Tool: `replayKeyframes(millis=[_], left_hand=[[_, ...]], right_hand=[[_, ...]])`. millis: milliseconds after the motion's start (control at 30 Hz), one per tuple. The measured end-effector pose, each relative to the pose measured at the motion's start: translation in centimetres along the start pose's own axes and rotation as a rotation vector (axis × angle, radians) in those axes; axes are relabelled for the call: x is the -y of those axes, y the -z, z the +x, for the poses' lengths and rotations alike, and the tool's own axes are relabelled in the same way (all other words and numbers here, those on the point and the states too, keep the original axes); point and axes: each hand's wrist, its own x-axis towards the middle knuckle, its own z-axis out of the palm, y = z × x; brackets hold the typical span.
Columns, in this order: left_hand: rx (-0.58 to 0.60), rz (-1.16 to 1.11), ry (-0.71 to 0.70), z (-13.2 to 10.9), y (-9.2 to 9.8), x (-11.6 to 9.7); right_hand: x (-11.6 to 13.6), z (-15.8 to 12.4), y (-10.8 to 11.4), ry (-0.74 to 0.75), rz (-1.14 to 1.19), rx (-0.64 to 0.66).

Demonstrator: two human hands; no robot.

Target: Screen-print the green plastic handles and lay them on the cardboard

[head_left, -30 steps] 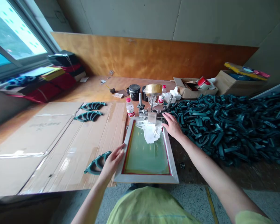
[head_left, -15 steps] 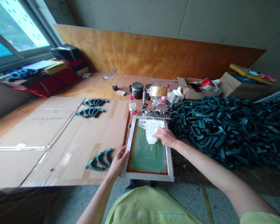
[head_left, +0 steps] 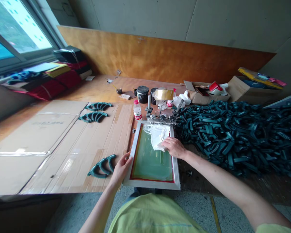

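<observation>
A silver-rimmed screen printing frame [head_left: 151, 184] with green mesh [head_left: 147, 166] lies in front of me, its far end at a metal hinge clamp [head_left: 162, 120]. My left hand [head_left: 122, 166] grips the frame's left edge, thumb side toward the mesh. A crumpled white cloth [head_left: 157, 137] lies over the far part of the mesh. My right hand [head_left: 175, 147] pinches the near right corner of that cloth; the fingertips are partly hidden in it. Left of my left hand, a few curved dark green plastic parts [head_left: 102, 168] rest on flattened cardboard [head_left: 70, 145].
A big heap of dark green plastic parts [head_left: 215, 136] lies to the right. Behind the clamp stand a red-capped bottle [head_left: 137, 111], a black tub [head_left: 143, 94] and a tape roll [head_left: 164, 94]. Open cartons [head_left: 199, 97] sit at the back right. More green parts [head_left: 94, 116] lie on the cardboard.
The white cloth has spread out a little, its upper right part reaching farther right. My right hand has shifted slightly right and down, still pinching it. My left hand stays on the frame.
</observation>
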Motion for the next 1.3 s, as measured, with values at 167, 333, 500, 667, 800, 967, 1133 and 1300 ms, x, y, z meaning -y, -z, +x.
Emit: replayKeyframes(millis=[167,333,500,667,800,967,1133,1300], left_hand=[[0.083,-0.056,0.048,-1.4,0.3,-3.5],[0.116,-0.148,-0.009,-2.3,0.7,-9.9],[0.040,-0.264,-0.365,0.3,-0.6,-16.4],[0.025,-0.286,-0.448,3.0,-2.4,-21.6],[-0.030,-0.366,-0.376,2.5,-3.7,-18.2],[0.356,-0.228,0.262,-1.7,-7.4,-7.6],[0.171,-0.474,0.405,-3.9,-7.4,-2.8],[-0.333,-0.229,0.245,-3.5,3.7,2.0]], right_hand=[[-2.9,6.0,2.7,-0.298,0.053,-0.049],[-5.8,8.8,5.4,-0.460,-0.097,-0.167],[-8.6,3.3,4.9,-0.762,-0.024,-0.326],[-6.0,-1.8,-1.1,-0.670,0.111,-0.118],[-2.9,-2.0,-3.0,-0.462,0.095,-0.001],[3.1,-1.1,-1.5,-0.334,0.032,-0.043],[7.4,-1.1,-0.9,0.088,0.036,0.002],[-4.2,-4.3,5.4,-0.628,-0.267,-0.080]])
